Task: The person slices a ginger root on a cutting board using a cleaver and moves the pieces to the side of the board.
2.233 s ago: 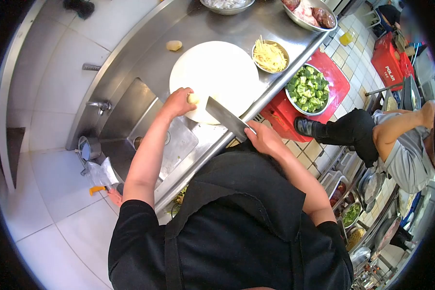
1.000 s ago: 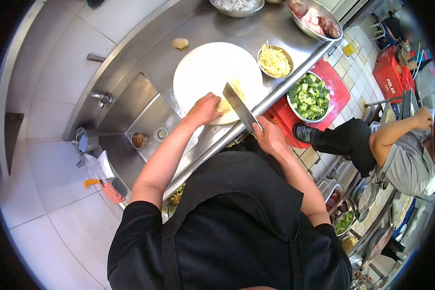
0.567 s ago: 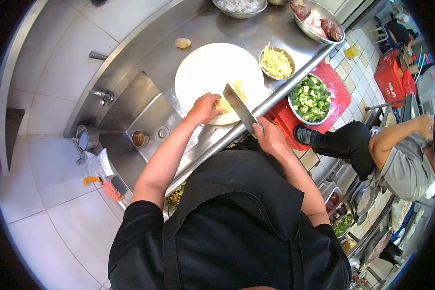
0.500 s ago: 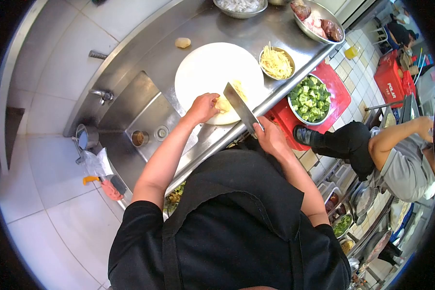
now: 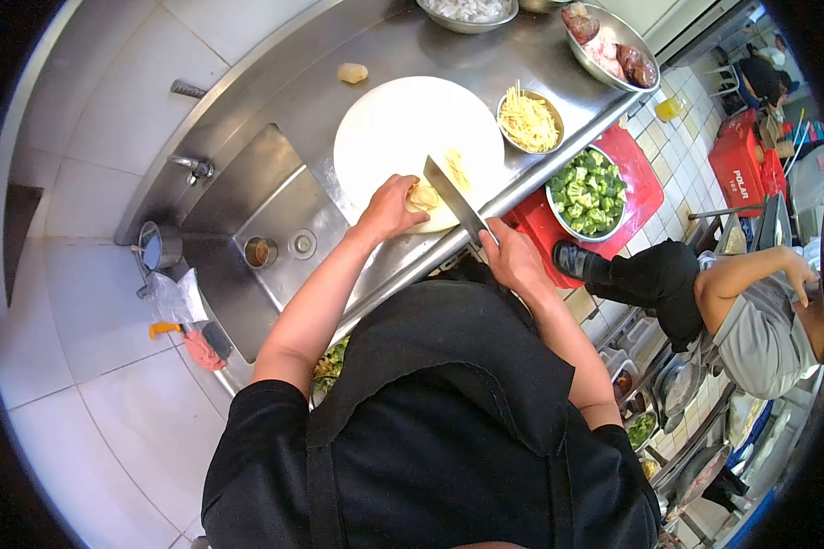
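Observation:
On a round white cutting board (image 5: 403,119), my left hand (image 5: 395,209) closes its fingers and thumb around a stack of pale yellow slices, which look like potato (image 5: 423,198). My right hand (image 5: 515,254) grips the handle of a cleaver (image 5: 452,197). Its broad blade stands on edge just right of the slices. Cut yellow strips (image 5: 458,170) lie on the far side of the blade. A small metal bowl of similar strips (image 5: 529,123) stands right of the board. One peeled piece, potato-like (image 5: 352,72), sits on the steel counter beyond the board.
Left of the board is a steel sink (image 5: 279,220) holding a small cup (image 5: 260,252). A bowl of broccoli (image 5: 586,192) rests on a red surface (image 5: 645,174) below the counter. A bowl of meat (image 5: 609,50) stands far right. Another person (image 5: 751,311) sits at right.
My left thumb has spread lower around the slices, and the hand has shifted slightly. The cleaver stays beside them, with little movement. The view has shifted a little.

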`<move>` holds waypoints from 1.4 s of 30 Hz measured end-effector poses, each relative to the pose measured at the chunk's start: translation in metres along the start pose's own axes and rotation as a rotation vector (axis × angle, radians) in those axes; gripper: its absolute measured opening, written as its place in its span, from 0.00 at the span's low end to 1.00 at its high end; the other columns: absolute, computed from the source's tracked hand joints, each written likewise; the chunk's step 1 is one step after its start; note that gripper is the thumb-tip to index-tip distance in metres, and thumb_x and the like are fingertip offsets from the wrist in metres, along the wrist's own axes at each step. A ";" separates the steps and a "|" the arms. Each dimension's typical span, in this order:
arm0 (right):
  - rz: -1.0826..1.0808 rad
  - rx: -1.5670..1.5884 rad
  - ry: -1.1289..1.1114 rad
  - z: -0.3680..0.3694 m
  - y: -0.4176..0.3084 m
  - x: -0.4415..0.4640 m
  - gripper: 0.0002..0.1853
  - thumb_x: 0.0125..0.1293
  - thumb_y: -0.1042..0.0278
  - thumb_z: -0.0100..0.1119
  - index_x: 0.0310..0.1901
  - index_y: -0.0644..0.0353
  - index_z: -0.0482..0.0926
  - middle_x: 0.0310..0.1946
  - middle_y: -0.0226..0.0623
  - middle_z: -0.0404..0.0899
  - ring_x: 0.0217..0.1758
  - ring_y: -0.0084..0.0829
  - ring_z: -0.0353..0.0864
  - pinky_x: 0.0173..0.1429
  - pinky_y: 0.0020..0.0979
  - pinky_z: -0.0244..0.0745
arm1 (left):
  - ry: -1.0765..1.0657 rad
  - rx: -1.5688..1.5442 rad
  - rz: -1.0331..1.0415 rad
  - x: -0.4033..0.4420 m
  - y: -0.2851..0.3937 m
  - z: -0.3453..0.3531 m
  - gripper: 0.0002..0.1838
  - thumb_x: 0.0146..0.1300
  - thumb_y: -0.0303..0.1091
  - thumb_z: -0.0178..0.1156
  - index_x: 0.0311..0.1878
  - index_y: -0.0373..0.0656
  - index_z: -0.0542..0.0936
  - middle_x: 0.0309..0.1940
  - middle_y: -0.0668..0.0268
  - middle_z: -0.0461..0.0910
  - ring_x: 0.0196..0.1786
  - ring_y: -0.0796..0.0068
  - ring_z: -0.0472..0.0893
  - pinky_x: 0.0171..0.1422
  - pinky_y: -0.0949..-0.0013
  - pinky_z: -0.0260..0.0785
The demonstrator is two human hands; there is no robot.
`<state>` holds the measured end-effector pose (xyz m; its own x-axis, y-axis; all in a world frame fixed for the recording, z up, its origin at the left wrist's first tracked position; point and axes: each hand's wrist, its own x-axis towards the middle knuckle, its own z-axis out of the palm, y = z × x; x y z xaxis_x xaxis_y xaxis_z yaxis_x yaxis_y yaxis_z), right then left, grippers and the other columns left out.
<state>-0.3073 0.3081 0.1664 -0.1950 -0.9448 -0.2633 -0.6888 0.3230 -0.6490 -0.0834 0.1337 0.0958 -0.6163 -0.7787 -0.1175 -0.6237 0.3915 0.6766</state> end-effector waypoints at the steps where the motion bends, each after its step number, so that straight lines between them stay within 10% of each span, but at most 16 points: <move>1: -0.001 -0.001 -0.003 -0.001 -0.002 0.000 0.18 0.82 0.57 0.54 0.63 0.60 0.81 0.48 0.66 0.86 0.56 0.68 0.85 0.59 0.63 0.77 | 0.008 0.015 -0.026 -0.002 0.009 -0.002 0.36 0.56 0.38 0.82 0.67 0.33 0.81 0.54 0.51 0.83 0.58 0.53 0.84 0.67 0.56 0.77; 42: 0.011 0.042 0.053 0.004 0.001 -0.010 0.17 0.82 0.59 0.54 0.62 0.60 0.80 0.45 0.66 0.86 0.53 0.69 0.85 0.58 0.63 0.77 | 0.045 0.007 0.004 -0.010 0.018 -0.002 0.29 0.66 0.37 0.74 0.67 0.36 0.80 0.64 0.51 0.81 0.69 0.51 0.81 0.77 0.55 0.72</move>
<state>-0.3033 0.3175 0.1659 -0.2398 -0.9424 -0.2331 -0.6568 0.3343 -0.6760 -0.0879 0.1478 0.1104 -0.5965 -0.7984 -0.0824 -0.6249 0.3975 0.6720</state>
